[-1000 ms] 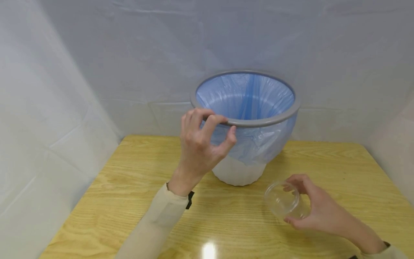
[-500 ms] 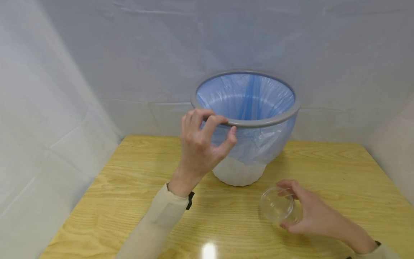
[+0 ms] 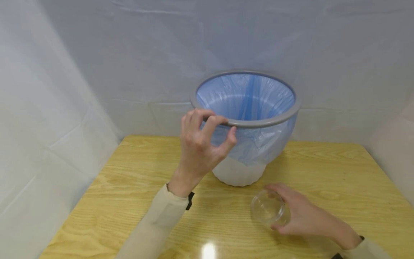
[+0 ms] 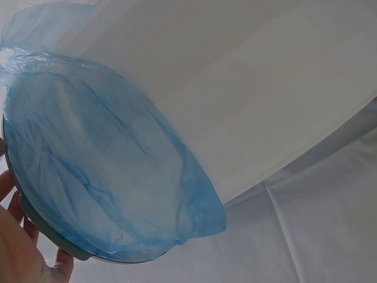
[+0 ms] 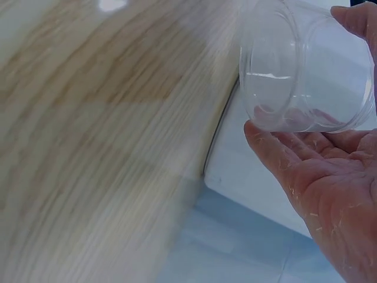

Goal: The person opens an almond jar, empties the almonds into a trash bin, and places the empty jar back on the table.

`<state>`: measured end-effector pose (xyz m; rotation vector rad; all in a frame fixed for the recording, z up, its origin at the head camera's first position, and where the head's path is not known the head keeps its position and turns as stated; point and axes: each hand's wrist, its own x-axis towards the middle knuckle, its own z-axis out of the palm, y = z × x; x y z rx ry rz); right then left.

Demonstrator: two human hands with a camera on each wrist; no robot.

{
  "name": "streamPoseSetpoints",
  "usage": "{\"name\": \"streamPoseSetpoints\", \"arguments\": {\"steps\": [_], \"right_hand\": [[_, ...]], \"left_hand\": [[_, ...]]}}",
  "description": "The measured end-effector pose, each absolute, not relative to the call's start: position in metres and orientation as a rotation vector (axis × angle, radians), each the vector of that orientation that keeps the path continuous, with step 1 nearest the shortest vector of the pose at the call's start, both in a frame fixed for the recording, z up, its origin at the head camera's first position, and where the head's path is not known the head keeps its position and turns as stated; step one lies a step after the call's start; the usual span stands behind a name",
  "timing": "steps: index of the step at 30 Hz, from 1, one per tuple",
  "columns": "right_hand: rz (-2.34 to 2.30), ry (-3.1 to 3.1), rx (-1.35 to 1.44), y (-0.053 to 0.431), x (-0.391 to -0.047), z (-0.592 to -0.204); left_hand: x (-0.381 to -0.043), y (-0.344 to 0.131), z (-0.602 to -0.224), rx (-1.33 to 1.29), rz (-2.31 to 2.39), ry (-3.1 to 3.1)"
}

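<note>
A white waste bin [image 3: 239, 174] stands upright on the table, lined with a blue plastic bag [image 3: 255, 142] folded over its outside. A grey ring [image 3: 258, 123] runs round the bin's mouth. My left hand [image 3: 198, 144] grips this ring at the near left, fingers over the top and thumb below; the left wrist view shows the fingers at the ring beside the bag [image 4: 100, 159]. In my right hand [image 3: 302, 214] is a clear plastic cup [image 3: 266, 207], held round its side over the table, right of the bin's foot. Its mouth tilts left. The right wrist view shows fingers under the cup [image 5: 306, 71] and thumb above.
The wood-grain table [image 3: 129, 190] carries the bin near its back edge. White sheeting [image 3: 145, 64] hangs behind the table and on both sides. A bright light reflection [image 3: 208, 250] lies near the front of the tabletop.
My right hand has moved left and slightly toward the front with the cup, whose mouth now faces more upward toward the head camera. The left hand and the bin have stayed put.
</note>
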<state>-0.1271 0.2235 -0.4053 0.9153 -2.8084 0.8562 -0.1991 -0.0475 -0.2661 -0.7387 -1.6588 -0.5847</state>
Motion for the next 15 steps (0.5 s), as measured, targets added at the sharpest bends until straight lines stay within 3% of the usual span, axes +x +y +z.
{"name": "streamPoseSetpoints", "arguments": {"steps": [15], "right_hand": [[0.9,-2.881,0.952,0.2132,-0.1312,-0.4084]], "left_hand": [[-0.1983,-0.0467,-0.2665,-0.734,-0.596,-1.661]]}}
